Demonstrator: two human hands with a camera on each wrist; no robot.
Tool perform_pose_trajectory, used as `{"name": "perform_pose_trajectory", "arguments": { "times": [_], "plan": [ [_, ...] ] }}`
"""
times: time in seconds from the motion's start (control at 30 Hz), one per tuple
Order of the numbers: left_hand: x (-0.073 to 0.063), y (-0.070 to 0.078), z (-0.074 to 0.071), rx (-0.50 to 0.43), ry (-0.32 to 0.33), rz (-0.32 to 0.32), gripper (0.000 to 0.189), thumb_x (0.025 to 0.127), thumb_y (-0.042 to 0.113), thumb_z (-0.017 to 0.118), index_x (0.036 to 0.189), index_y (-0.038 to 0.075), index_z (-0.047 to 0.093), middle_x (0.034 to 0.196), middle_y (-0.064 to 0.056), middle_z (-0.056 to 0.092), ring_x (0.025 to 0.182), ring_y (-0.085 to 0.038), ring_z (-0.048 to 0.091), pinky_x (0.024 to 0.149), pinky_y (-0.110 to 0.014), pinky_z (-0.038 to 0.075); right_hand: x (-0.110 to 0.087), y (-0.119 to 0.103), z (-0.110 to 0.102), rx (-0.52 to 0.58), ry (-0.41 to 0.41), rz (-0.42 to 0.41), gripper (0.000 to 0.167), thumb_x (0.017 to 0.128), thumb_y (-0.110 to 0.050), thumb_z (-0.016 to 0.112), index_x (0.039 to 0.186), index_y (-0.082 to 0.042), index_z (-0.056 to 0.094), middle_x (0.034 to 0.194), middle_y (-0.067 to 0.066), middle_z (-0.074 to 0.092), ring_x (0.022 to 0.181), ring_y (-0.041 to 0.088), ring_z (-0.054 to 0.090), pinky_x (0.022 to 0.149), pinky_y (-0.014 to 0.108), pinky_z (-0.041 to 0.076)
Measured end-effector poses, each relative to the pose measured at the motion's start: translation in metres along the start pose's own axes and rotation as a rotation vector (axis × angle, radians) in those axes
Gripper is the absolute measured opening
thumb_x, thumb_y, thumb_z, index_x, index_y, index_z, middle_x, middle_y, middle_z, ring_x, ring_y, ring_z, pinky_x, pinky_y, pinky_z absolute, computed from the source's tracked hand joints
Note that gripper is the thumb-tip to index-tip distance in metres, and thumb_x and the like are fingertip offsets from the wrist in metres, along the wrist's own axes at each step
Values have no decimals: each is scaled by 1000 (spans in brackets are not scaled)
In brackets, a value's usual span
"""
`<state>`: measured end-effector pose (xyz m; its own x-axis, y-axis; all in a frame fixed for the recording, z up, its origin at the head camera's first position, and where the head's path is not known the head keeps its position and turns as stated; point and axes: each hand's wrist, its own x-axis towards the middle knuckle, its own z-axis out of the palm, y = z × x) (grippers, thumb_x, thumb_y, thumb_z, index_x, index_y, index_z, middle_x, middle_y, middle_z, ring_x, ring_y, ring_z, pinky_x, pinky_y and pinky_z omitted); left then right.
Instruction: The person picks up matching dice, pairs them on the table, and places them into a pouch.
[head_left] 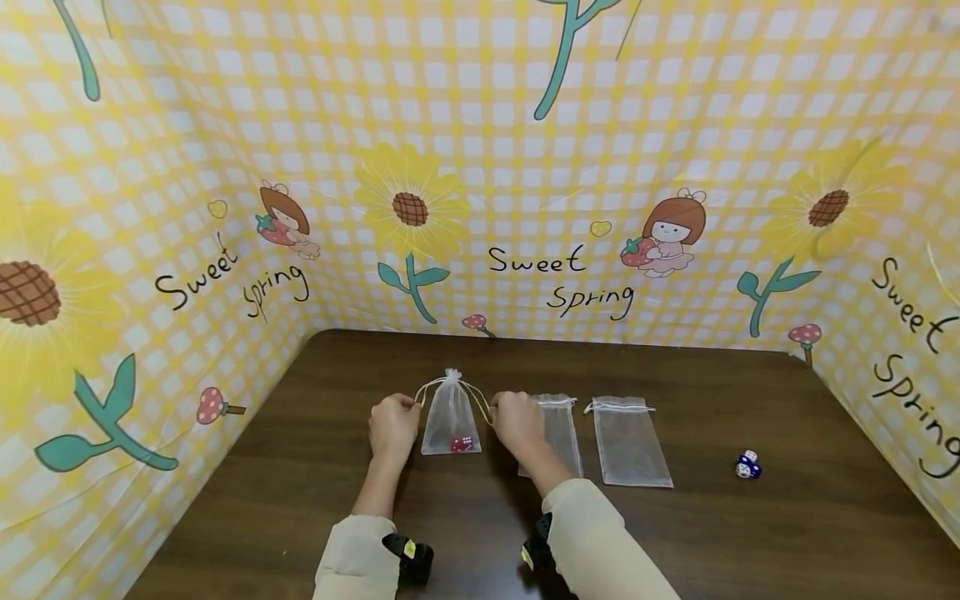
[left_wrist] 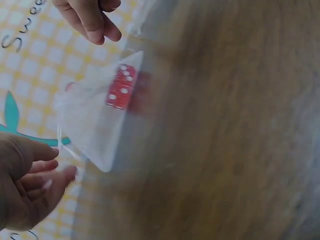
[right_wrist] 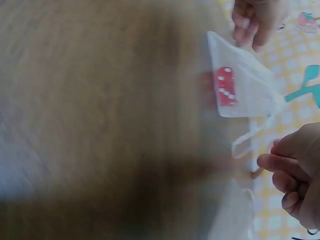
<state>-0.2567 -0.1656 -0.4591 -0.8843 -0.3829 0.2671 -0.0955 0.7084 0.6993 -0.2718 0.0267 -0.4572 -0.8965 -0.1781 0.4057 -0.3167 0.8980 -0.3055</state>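
Note:
A small white sheer drawstring bag (head_left: 447, 417) rests on the table, its neck gathered and red dice (head_left: 462, 444) near its bottom. On its left, my left hand (head_left: 393, 425) is close to one drawstring loop; the left wrist view shows a gap between the fingertips, with thin cord (left_wrist: 61, 135) beside them. My right hand (head_left: 519, 423) is on the other side. In the right wrist view its fingers are loosely bent, and the cord loop (right_wrist: 241, 147) hangs just apart from them.
Two flat sheer bags (head_left: 632, 442) lie to the right, one partly behind my right hand and forearm. Blue and white dice (head_left: 747, 465) sit farther right. A yellow checked cloth (head_left: 480, 167) surrounds the dark wooden table (head_left: 300, 500) at the back and sides.

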Motion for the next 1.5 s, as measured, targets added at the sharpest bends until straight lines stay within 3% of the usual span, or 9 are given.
{"name": "perform_pose_trajectory", "arguments": {
  "times": [0.17,0.27,0.37,0.57,0.7,0.87,1.0,1.17,1.5],
  "plan": [
    [-3,16,-17,92,23,13,26,85,22,64,102,2,69,86,-17,69,75,-43,63,59,-53,49,2,14,-31,148,122,-24,12,83,-19,69,90,-11,73,79,5,70,63,25,64,53,37,51],
    [-4,28,-25,12,79,99,31,86,20,66,110,1,65,86,-16,69,69,-36,65,57,-49,50,0,28,-61,315,204,8,15,84,-18,68,95,-8,72,78,7,70,55,22,60,50,34,49],
    [-8,41,-28,-143,101,222,37,85,14,68,118,0,61,107,-18,65,78,-31,65,63,-43,53,-10,48,-95,483,324,62,15,84,-14,68,96,-5,72,78,9,69,52,15,56,48,24,46],
    [-31,68,-18,-342,-95,392,60,84,11,68,136,1,41,147,-16,25,124,-35,39,97,-49,38,-53,89,-153,502,524,152,13,84,-13,69,93,-4,72,72,7,67,52,2,48,47,12,37],
    [-49,84,4,-234,-264,504,64,88,23,63,141,4,32,149,-16,20,132,-39,23,104,-55,22,-80,111,-174,436,562,198,11,84,-11,69,92,-5,73,70,-5,65,53,-2,46,48,11,36],
    [-68,98,40,27,-428,655,61,91,32,58,140,4,35,145,-18,30,127,-35,33,102,-47,32,-105,128,-185,372,556,247,10,83,-11,70,90,-6,73,71,-29,55,53,-4,46,49,10,35],
    [-80,102,62,202,-545,723,63,91,36,58,141,6,35,146,-16,31,129,-31,33,100,-46,36,-119,138,-187,341,531,301,11,83,-12,70,91,-5,73,69,-35,52,52,-6,47,47,10,36],
    [-87,101,79,306,-647,744,64,91,36,56,145,14,31,149,-11,25,134,-27,25,100,-49,35,-133,152,-190,300,506,360,12,84,-14,69,90,-5,73,65,-39,49,50,-9,47,45,11,35],
    [-91,96,87,343,-720,715,52,94,33,52,141,13,40,148,-9,29,134,-25,26,102,-44,34,-150,182,-195,189,463,382,13,82,-14,70,89,-3,72,67,-48,40,57,-21,41,50,13,34]
  ]
}}
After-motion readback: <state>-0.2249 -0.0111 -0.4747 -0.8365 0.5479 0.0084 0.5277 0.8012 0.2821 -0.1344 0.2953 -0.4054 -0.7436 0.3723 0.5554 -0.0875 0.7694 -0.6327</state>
